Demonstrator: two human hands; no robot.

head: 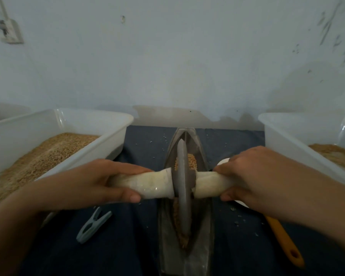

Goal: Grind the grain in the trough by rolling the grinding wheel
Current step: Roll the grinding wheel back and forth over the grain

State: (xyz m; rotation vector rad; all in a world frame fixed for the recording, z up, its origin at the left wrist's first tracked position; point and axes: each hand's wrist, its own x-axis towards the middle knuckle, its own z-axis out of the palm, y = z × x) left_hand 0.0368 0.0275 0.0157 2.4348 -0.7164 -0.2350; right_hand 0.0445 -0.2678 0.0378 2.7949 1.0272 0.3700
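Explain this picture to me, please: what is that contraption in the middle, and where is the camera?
No machine here: a camera worn on a person's head looks down at their two bare hands. The left hand and right hand each grip one end of a pale wrapped axle running through a grey metal grinding wheel. The wheel stands in a narrow boat-shaped metal trough holding tan grain. On the dark blue cloth lie a grey-blue clothespin and a yellow-handled tool. White plastic tubs of grain stand on both sides.
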